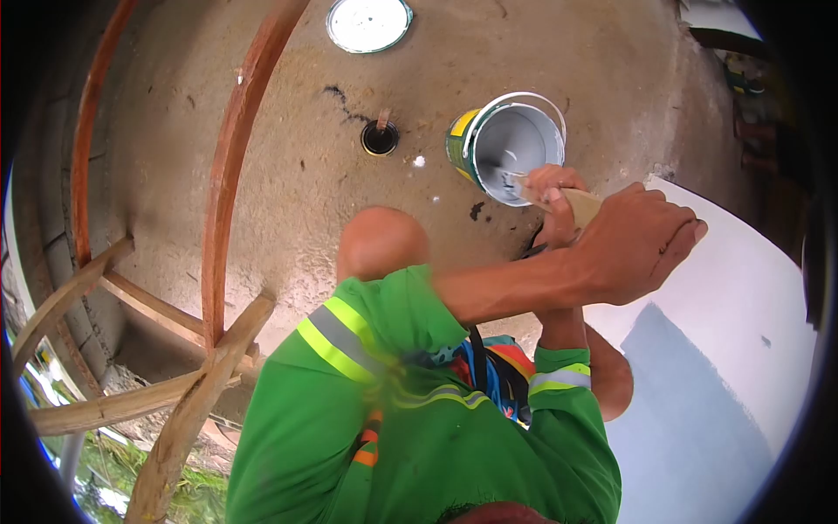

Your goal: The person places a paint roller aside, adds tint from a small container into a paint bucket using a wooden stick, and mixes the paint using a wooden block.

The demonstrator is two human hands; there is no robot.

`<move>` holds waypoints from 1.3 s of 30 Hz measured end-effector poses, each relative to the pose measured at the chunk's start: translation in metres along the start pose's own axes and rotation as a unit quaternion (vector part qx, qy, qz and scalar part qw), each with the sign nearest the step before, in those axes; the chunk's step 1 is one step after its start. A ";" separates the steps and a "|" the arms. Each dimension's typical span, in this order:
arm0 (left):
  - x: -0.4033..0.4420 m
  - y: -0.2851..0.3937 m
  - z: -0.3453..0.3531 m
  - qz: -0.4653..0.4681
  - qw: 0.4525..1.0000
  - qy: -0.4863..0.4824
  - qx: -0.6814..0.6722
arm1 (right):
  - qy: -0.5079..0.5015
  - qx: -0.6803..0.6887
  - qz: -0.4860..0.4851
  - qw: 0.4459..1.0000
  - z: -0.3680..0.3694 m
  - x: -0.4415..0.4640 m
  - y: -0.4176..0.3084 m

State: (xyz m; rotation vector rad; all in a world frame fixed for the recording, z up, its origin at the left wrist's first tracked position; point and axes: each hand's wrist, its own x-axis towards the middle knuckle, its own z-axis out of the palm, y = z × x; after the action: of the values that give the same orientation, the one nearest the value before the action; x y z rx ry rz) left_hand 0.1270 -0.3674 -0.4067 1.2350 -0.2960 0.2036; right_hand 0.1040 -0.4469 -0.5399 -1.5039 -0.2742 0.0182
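Note:
My left hand (648,243) is closed, its arm stretched across above my right forearm; what its curled fingers hold, if anything, is hidden. Beneath it, at the rim of a white-lined paint bucket (515,144), my right hand (559,203) grips a flat, pale wooden-handled tool (583,206). The tool's far end reaches over the bucket opening, where grey-white paint coats the inside wall. The bucket's white wire-like handle stands up around the far side of its rim.
A small dark can (380,138) with a stick and a paint-smeared lid (369,24) lie on the brown floor. Wooden bars (231,175) stand at left. A white surface with a blue-grey painted area (690,419) is at right. Part of another person shows at upper right.

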 end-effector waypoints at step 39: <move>-0.019 0.006 0.014 0.125 0.988 -0.087 0.018 | 0.099 0.001 -0.013 0.995 -0.012 -0.006 -0.031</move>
State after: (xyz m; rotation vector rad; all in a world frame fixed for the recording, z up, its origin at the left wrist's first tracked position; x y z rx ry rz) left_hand 0.1059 -0.3784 -0.4029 1.2517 -0.6018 0.3182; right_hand 0.0954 -0.4624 -0.5109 -1.4873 -0.1335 -0.1498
